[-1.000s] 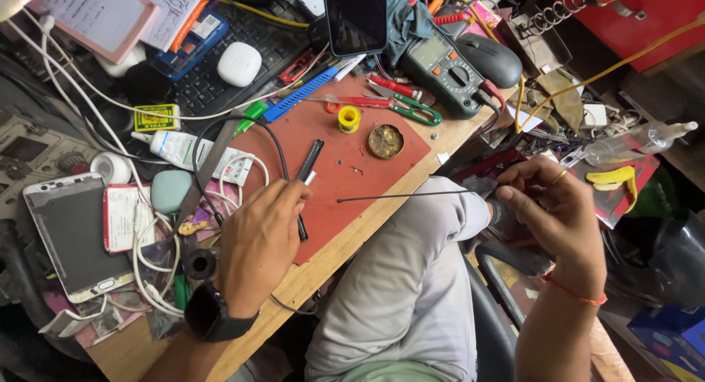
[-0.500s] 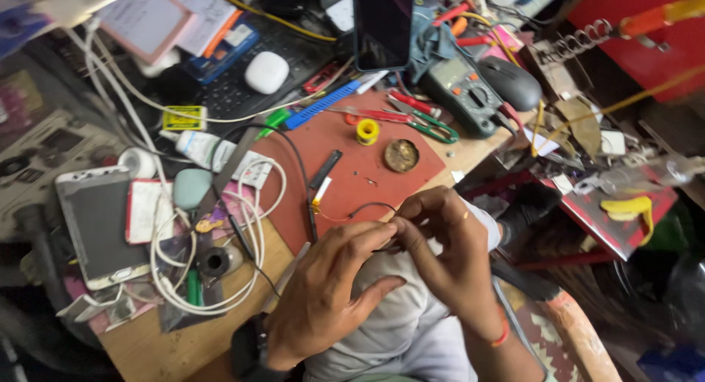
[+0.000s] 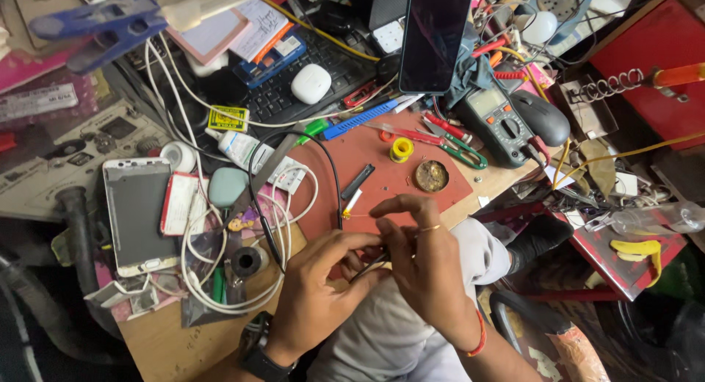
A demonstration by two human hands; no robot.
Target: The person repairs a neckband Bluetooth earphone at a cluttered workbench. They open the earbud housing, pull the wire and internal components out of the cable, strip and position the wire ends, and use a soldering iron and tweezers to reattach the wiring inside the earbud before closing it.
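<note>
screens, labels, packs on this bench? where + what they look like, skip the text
Dark phone: propped upright at top centre, tall black screen, off.
Multimeter: right of the red mat, grey-green body, small pale display.
Phone body: flat at left, silver frame, grey face.
Yellow label: by the keyboard, small square, dark print.
White tube: left of mat, printed label.

Both hands meet close together, fingertips touching. The left hand (image 3: 316,294), a dark watch on its wrist, curls inward; the right hand (image 3: 422,261) arches over, index finger extended.
</note>
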